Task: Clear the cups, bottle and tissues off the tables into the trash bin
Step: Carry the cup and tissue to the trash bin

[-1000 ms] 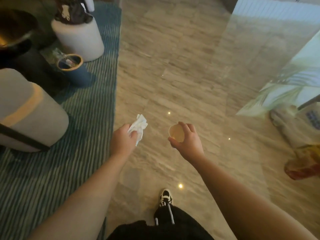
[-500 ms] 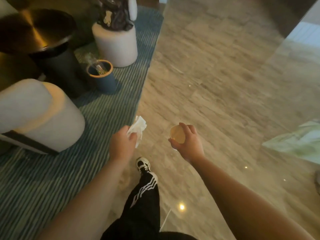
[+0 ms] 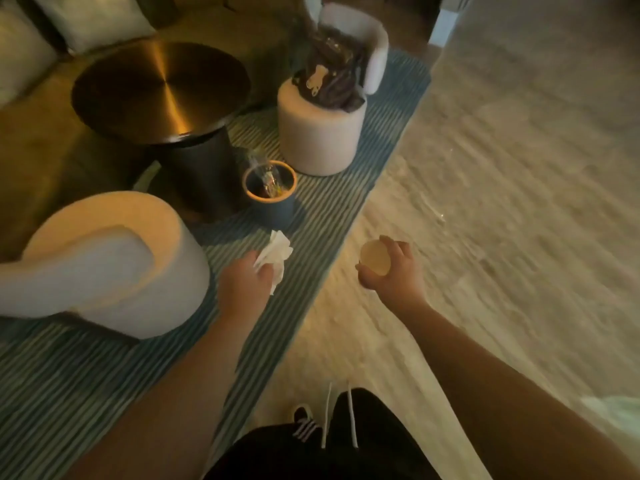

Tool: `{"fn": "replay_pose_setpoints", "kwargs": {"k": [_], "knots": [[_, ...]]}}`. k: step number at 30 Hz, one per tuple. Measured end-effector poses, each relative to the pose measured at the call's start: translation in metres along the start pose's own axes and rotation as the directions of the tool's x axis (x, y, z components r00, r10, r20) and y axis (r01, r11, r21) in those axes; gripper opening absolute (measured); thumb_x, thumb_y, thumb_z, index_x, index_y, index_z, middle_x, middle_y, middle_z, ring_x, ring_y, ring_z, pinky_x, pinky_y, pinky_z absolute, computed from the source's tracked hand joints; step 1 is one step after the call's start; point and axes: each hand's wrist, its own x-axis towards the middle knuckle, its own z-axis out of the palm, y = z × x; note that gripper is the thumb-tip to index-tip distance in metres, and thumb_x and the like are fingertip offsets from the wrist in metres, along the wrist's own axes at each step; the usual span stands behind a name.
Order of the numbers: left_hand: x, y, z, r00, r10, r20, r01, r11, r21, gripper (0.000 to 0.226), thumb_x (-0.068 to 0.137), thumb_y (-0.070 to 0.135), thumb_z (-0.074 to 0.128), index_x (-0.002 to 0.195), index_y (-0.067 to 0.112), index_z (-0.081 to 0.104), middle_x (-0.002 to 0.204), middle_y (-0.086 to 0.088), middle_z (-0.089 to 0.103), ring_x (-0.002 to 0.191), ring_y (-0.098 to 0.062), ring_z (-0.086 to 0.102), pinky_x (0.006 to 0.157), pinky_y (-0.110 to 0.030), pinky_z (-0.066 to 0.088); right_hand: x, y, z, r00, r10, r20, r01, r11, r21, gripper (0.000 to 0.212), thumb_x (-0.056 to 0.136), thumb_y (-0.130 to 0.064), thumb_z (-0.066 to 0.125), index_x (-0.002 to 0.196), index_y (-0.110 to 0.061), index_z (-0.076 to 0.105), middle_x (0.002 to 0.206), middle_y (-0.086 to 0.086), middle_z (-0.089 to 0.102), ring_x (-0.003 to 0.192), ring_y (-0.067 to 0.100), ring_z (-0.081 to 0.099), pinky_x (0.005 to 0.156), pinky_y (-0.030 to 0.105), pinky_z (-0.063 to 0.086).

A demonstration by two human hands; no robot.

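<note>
My left hand (image 3: 244,287) grips a crumpled white tissue (image 3: 275,256) that sticks up past the fingers. My right hand (image 3: 393,275) holds a small paper cup (image 3: 374,259), its open mouth facing me. A small round blue trash bin (image 3: 272,202) with a tan rim stands on the striped rug, just beyond the tissue; a clear plastic bottle (image 3: 265,174) and other litter show inside it. A round brass-topped table (image 3: 161,90) on a dark base stands behind the bin, its top bare.
A pale round armchair (image 3: 114,261) sits left of my left hand. A pale stool (image 3: 320,133) with a dark bag (image 3: 329,77) on it stands right of the bin. The striped rug (image 3: 69,393) borders the stone floor (image 3: 502,202). My leg and shoe (image 3: 304,424) are at the bottom.
The view has swung left and moved closer to the bin, which now lies just ahead of my left hand. Both hands keep their hold on the tissue and the cup.
</note>
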Motion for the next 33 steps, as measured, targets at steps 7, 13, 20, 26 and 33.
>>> {"fn": "replay_pose_setpoints", "kwargs": {"k": [7,13,20,26,33], "knots": [[0.130,-0.016,0.029,0.980,-0.176,-0.089,0.169,0.982,-0.079,0.010,0.087,0.019,0.058,0.078,0.018,0.053,0.066,0.006,0.052,0.062,-0.016,0.052,0.050,-0.024,0.031,0.186,-0.033,0.044,0.985,-0.155,0.082,0.159,0.986,-0.046,0.073,0.075,-0.051,0.069,0.137,-0.024,0.041,0.132,-0.003,0.044,0.116,0.020,0.048,0.086,0.032,0.040],[0.280,-0.007,0.084,0.910,-0.384,-0.155,0.385,0.923,-0.022,0.009,0.090,0.029,0.053,0.083,0.024,0.053,0.075,0.002,0.060,0.069,-0.016,0.057,0.067,-0.035,0.048,0.394,-0.058,0.086,0.922,-0.316,0.222,0.328,0.944,-0.019,0.072,0.076,-0.044,0.071,0.137,-0.019,0.041,0.135,0.003,0.042,0.121,0.020,0.042,0.090,0.026,0.029],[0.438,0.039,0.104,0.797,-0.561,-0.225,0.566,0.823,-0.046,0.007,0.087,0.028,0.049,0.081,0.027,0.053,0.071,0.004,0.055,0.070,-0.019,0.054,0.065,-0.032,0.040,0.581,-0.092,0.113,0.801,-0.390,0.454,0.432,0.902,0.013,0.070,0.075,-0.042,0.073,0.134,-0.019,0.043,0.131,0.003,0.043,0.116,0.019,0.045,0.090,0.024,0.032],[0.511,0.034,0.137,0.720,-0.677,-0.153,0.679,0.732,-0.047,0.015,0.090,0.026,0.050,0.093,0.018,0.062,0.084,-0.005,0.062,0.078,-0.024,0.058,0.068,-0.034,0.045,0.657,-0.091,0.154,0.745,-0.350,0.568,0.407,0.913,0.030,0.069,0.075,-0.042,0.074,0.133,-0.020,0.044,0.126,0.003,0.044,0.108,0.013,0.043,0.085,0.023,0.031],[0.596,-0.050,0.225,0.664,-0.746,-0.046,0.747,0.664,0.023,0.022,0.092,0.024,0.047,0.104,0.012,0.062,0.094,-0.014,0.065,0.078,-0.027,0.055,0.067,-0.036,0.046,0.721,-0.052,0.256,0.742,-0.262,0.617,0.325,0.946,0.011,0.074,0.075,-0.045,0.074,0.136,-0.019,0.042,0.118,-0.001,0.042,0.100,0.007,0.040,0.082,0.024,0.032]]}}
